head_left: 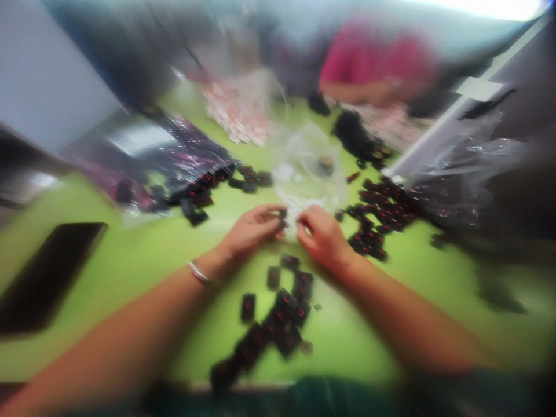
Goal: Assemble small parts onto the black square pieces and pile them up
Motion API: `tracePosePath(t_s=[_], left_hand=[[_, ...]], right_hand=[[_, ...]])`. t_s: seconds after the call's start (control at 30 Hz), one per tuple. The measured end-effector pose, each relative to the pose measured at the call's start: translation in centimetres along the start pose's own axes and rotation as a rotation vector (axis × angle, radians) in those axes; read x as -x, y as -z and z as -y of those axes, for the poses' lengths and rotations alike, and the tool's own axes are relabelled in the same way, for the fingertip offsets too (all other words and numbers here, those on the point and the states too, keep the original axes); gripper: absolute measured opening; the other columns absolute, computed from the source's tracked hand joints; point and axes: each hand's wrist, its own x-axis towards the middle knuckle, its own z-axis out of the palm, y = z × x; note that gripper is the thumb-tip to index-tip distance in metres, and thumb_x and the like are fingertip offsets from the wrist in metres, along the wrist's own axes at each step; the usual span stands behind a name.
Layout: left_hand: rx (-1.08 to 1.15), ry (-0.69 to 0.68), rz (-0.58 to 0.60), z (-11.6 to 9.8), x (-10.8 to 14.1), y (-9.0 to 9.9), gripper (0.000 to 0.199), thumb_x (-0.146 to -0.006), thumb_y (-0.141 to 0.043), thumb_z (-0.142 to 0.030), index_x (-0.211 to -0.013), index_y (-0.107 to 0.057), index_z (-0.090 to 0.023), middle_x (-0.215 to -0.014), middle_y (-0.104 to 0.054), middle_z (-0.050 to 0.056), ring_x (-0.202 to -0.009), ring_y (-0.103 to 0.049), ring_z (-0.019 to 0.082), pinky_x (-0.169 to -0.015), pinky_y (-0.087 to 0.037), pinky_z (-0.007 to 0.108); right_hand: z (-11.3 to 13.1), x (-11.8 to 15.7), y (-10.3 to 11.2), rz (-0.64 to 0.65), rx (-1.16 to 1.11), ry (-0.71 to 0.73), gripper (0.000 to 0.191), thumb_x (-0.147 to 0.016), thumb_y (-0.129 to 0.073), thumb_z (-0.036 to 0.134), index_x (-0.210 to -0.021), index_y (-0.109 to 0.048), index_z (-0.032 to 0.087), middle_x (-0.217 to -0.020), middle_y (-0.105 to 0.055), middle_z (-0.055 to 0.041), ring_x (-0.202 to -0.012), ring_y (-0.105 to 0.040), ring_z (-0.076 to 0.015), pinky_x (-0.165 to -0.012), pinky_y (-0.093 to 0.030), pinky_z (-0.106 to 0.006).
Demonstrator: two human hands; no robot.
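Observation:
My left hand (256,229), with a silver bangle at the wrist, pinches a small black part (282,215) between thumb and fingertips. Close beside it on the right, my right hand (321,234) is closed, fingertips pressed together; whatever they hold is too small and blurred to name. Just beyond both hands lies a clear plastic bag (310,156) with small white pieces (299,202) at its mouth. Nearer to me, between my forearms, is a loose pile of black blocks with red marks (282,318).
More black blocks (384,205) lie to the right, others (247,178) at the left by a shiny plastic bag (174,150). A dark phone-like slab (52,278) rests at far left. Across the green table (356,324), a person in pink (377,63) sits near pale pink pieces (238,110).

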Motion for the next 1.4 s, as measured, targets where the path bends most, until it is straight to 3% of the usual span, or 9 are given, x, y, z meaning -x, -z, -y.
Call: tracePosePath(t_s=[0.13,0.3,0.57,0.77,1.03,1.23,1.3,1.4], left_hand=[[0.001,0.059,0.1,0.2,0.2,-0.4,0.039,-0.074,-0.073,-0.023,-0.111,-0.064,-0.014,-0.081,-0.068,0.005,-0.066,-0.062,0.011,-0.065,-0.047,0.025],[0.007,0.079,0.156,0.3,0.4,-0.5,0.037,-0.075,-0.073,-0.023,-0.11,-0.064,-0.014,-0.082,-0.068,0.006,-0.067,-0.062,0.012,-0.065,-0.049,0.025],[0.052,0.082,0.166,0.0,0.5,-0.7,0.037,-0.072,-0.076,-0.02,-0.106,-0.062,-0.013,-0.077,-0.069,0.005,-0.066,-0.065,0.014,-0.066,-0.05,0.027],[0.077,0.083,0.116,0.1,0.5,-0.4,0.039,-0.07,-0.078,-0.02,-0.104,-0.061,-0.013,-0.073,-0.069,0.004,-0.065,-0.066,0.014,-0.068,-0.05,0.027],[0.094,0.038,0.087,0.3,0.3,-0.1,0.037,-0.07,-0.078,-0.02,-0.102,-0.062,-0.013,-0.074,-0.069,0.004,-0.063,-0.064,0.012,-0.065,-0.049,0.025],[0.074,-0.057,0.083,0.1,0.3,-0.3,0.033,-0.074,-0.074,-0.019,-0.103,-0.062,-0.014,-0.081,-0.069,0.005,-0.066,-0.064,0.012,-0.066,-0.049,0.025],[0.067,-0.051,0.086,-0.1,0.4,-0.5,0.033,-0.074,-0.074,-0.02,-0.103,-0.062,-0.015,-0.082,-0.07,0.005,-0.067,-0.065,0.013,-0.067,-0.05,0.026],[0.051,-0.05,0.095,-0.2,0.4,-0.6,0.032,-0.074,-0.074,-0.02,-0.102,-0.062,-0.015,-0.081,-0.07,0.005,-0.068,-0.065,0.013,-0.067,-0.051,0.026]], right_hand=[[0.5,0.0,0.6,-0.118,-0.096,0.046,0.013,-0.084,-0.044,0.013,-0.077,-0.05,0.021,-0.072,-0.052,-0.0028,-0.071,-0.049,-0.0166,-0.065,-0.042,-0.029],[0.6,0.2,0.4,-0.087,-0.084,0.062,0.013,-0.085,-0.044,0.014,-0.078,-0.051,0.021,-0.072,-0.051,-0.0031,-0.071,-0.05,-0.0168,-0.065,-0.043,-0.03],[0.8,0.6,0.2,-0.06,0.052,0.061,0.014,-0.088,-0.045,0.017,-0.084,-0.058,0.021,-0.079,-0.058,-0.0064,-0.077,-0.055,-0.0188,-0.068,-0.047,-0.031],[0.7,1.0,0.3,-0.042,0.031,0.121,0.02,-0.091,-0.044,0.02,-0.096,-0.063,0.02,-0.085,-0.064,-0.0082,-0.079,-0.059,-0.0186,-0.07,-0.049,-0.031],[1.4,1.5,0.0,0.011,0.045,0.097,0.028,-0.089,-0.048,0.02,-0.11,-0.066,0.018,-0.085,-0.067,-0.0106,-0.077,-0.062,-0.0199,-0.071,-0.049,-0.032],[1.2,1.6,0.0,-0.093,-0.053,0.149,0.034,-0.087,-0.046,0.016,-0.118,-0.061,0.017,-0.091,-0.069,-0.01,-0.075,-0.063,-0.0179,-0.067,-0.05,-0.03],[1.1,1.6,0.1,-0.183,-0.148,0.105,0.036,-0.086,-0.048,0.016,-0.12,-0.059,0.018,-0.088,-0.069,-0.0066,-0.065,-0.06,-0.014,-0.064,-0.05,-0.028],[1.2,1.1,0.4,-0.23,-0.299,-0.13,0.024,-0.084,-0.052,0.021,-0.105,-0.065,0.017,-0.073,-0.067,-0.0016,-0.054,-0.054,-0.0106,-0.059,-0.049,-0.025]])
